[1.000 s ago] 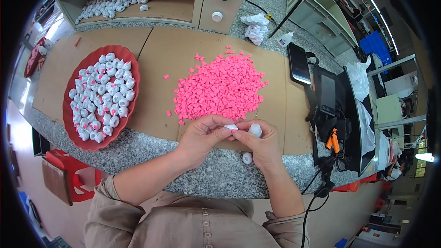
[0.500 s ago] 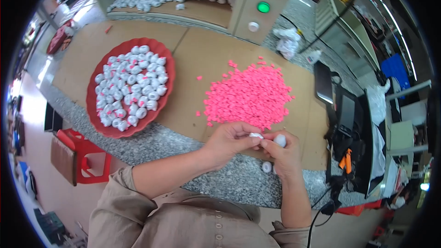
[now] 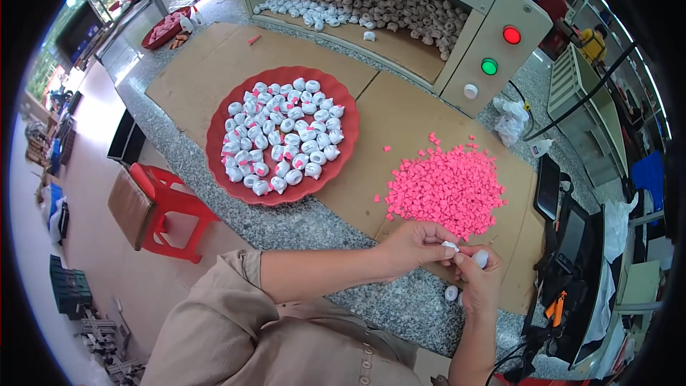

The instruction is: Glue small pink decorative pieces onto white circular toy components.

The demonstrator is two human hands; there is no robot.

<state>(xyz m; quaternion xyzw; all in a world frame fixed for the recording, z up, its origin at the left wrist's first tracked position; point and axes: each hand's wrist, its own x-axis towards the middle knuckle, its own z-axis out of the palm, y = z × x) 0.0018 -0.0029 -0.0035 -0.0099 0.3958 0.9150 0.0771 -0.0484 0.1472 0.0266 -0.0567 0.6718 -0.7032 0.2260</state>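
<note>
My left hand [image 3: 420,249] is closed, thumb and fingertips pinching a small white piece [image 3: 449,246]. The fingertips of my right hand [image 3: 481,284] meet it at the same piece. Against the right fingers sits a second white rounded part [image 3: 480,258]. Just beyond my hands lies a heap of small bright pink pieces [image 3: 446,189]. Beside my right wrist, a white ring-like part [image 3: 451,292] rests on the counter, with another partly hidden. Left of the heap is a red scalloped dish [image 3: 350,125] with many white rounded parts [image 3: 286,126], several showing pink bits.
Cardboard [image 3: 389,107] covers much of the speckled stone counter [image 3: 286,232]. At the back, a box-like machine [image 3: 464,71] with red and green lights holds many parts inside. A phone [image 3: 547,186] and orange-handled tool [image 3: 555,309] lie right. A red stool [image 3: 171,211] stands left.
The head view has turned, so everything sits farther right and lower in the picture. Both hands stay together at the small white piece, with little visible change in grip.
</note>
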